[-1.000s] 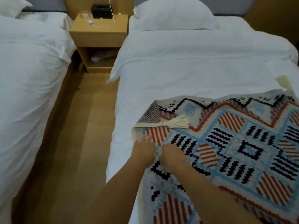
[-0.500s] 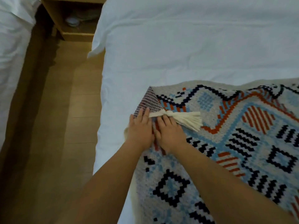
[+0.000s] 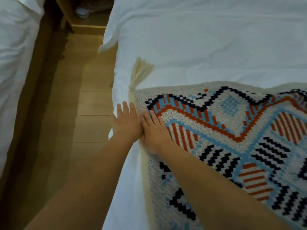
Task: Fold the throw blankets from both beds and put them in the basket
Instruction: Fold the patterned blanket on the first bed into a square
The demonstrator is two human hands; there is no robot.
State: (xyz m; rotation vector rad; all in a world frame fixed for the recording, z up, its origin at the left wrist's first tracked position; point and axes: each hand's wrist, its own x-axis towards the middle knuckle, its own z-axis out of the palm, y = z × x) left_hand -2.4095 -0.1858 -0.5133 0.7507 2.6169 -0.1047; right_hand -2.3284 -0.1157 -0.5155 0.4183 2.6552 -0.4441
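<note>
A knitted throw blanket point(image 3: 232, 138) with a blue, orange and black geometric pattern lies spread flat on the right bed point(image 3: 199, 44). Its near left corner is unfolded, and a cream tassel point(image 3: 140, 72) points away onto the white sheet. My left hand point(image 3: 127, 125) rests flat at the blanket's left edge, partly on the sheet, fingers apart. My right hand point(image 3: 154, 130) lies flat on the blanket just beside it, fingers extended. Neither hand grips anything. No basket is in view.
A wooden floor aisle point(image 3: 79, 113) runs between the right bed and a second white bed point(image 3: 15, 55) at the left. A wooden nightstand point(image 3: 86, 25) stands at the top of the aisle.
The turned-over corner of the blanket has been flipped out flat, and the tassel now points away from me. Both hands have slid left toward the edge. The view has tilted down.
</note>
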